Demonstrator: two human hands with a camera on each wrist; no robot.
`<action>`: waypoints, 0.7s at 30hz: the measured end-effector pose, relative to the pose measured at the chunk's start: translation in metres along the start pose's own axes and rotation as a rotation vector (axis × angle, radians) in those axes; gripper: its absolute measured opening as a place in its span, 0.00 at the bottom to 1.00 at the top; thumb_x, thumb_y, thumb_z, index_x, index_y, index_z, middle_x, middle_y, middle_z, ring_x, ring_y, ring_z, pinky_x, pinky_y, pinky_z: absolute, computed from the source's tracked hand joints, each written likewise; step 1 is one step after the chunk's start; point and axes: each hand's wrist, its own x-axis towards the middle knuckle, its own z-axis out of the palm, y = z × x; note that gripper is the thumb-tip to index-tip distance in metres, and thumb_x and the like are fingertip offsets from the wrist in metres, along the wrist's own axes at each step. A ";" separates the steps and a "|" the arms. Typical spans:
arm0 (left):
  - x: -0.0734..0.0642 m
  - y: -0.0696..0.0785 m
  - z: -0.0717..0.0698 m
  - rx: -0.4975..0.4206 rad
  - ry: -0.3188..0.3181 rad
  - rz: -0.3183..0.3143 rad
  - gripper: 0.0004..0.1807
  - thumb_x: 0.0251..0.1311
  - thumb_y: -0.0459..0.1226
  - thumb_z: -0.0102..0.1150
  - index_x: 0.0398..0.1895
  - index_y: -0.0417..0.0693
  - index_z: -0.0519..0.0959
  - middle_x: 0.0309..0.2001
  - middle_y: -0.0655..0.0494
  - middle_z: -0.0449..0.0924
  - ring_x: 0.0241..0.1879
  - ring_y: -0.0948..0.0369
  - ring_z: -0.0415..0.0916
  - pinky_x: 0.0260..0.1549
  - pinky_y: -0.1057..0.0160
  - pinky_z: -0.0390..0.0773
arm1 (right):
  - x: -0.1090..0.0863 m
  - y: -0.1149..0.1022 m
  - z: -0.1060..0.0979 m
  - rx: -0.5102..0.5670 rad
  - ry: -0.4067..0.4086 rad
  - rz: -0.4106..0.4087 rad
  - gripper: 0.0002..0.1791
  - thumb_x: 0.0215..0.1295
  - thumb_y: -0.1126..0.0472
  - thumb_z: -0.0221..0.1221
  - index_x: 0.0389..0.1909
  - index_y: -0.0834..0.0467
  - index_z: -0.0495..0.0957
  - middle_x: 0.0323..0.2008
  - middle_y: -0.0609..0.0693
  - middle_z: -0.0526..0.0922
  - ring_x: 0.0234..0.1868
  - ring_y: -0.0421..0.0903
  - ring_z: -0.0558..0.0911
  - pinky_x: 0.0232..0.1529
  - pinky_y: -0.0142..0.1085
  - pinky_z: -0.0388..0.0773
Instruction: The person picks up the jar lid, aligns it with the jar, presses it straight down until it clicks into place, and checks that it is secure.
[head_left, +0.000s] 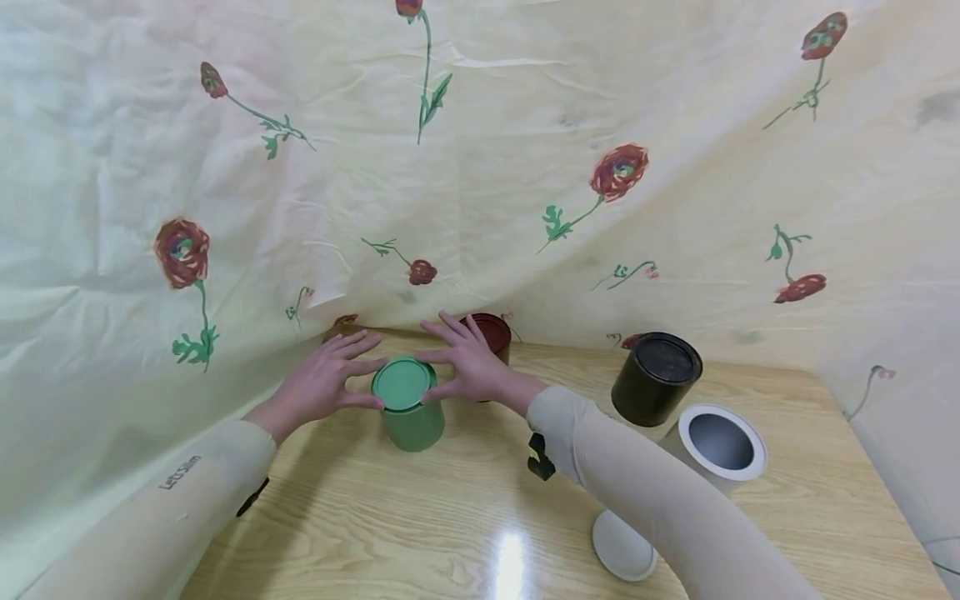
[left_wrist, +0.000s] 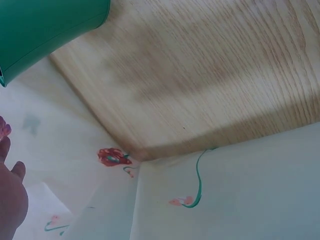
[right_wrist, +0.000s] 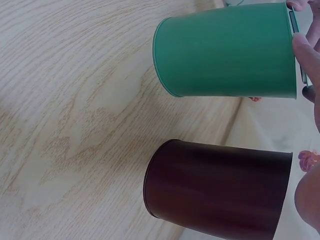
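Note:
A green can [head_left: 415, 427] stands upright on the wooden table, with a green lid [head_left: 402, 384] at its top. My left hand [head_left: 318, 383] holds the lid's left edge between thumb and index finger, the other fingers spread. From the opposite side, my right hand [head_left: 471, 364] holds the lid's edge, thumb in front and index finger behind. A dark slit shows between the lid and the can's rim in the right wrist view, where the can [right_wrist: 225, 52] appears sideways. Behind my right hand stands a dark red can [head_left: 495, 333], partly hidden.
A black can [head_left: 656, 380] with its lid on stands at the right. Beside it is an uncovered white can [head_left: 693, 442], partly behind my right sleeve. A white round lid [head_left: 624, 546] lies on the table [head_left: 420, 517]. Flowered cloth [head_left: 510, 200] hangs behind and at the sides.

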 end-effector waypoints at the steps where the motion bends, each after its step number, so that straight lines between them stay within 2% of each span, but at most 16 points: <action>1: 0.000 0.000 0.000 -0.001 -0.001 0.000 0.41 0.55 0.57 0.77 0.68 0.46 0.83 0.77 0.40 0.69 0.77 0.37 0.64 0.75 0.35 0.63 | 0.000 0.000 0.000 0.001 -0.003 0.001 0.40 0.60 0.39 0.76 0.71 0.49 0.81 0.84 0.58 0.57 0.86 0.64 0.43 0.81 0.69 0.34; 9: 0.001 0.001 -0.001 -0.023 -0.039 -0.022 0.39 0.59 0.57 0.76 0.69 0.47 0.82 0.77 0.38 0.69 0.77 0.37 0.64 0.74 0.33 0.64 | 0.001 0.000 0.000 0.017 -0.059 0.044 0.40 0.63 0.38 0.75 0.73 0.47 0.79 0.86 0.54 0.53 0.87 0.60 0.39 0.82 0.66 0.31; 16: 0.000 0.001 -0.002 -0.054 -0.103 -0.077 0.40 0.62 0.60 0.72 0.72 0.50 0.80 0.78 0.39 0.67 0.80 0.37 0.60 0.76 0.33 0.61 | -0.001 0.000 -0.001 0.027 -0.088 0.066 0.39 0.65 0.38 0.73 0.74 0.48 0.78 0.86 0.53 0.52 0.87 0.61 0.40 0.81 0.68 0.33; 21: -0.002 0.001 -0.002 -0.062 -0.114 -0.093 0.40 0.65 0.62 0.68 0.73 0.50 0.79 0.78 0.40 0.68 0.79 0.36 0.60 0.74 0.31 0.63 | -0.002 0.000 -0.002 0.025 -0.103 0.084 0.38 0.67 0.38 0.71 0.75 0.47 0.77 0.86 0.54 0.52 0.87 0.61 0.40 0.82 0.67 0.33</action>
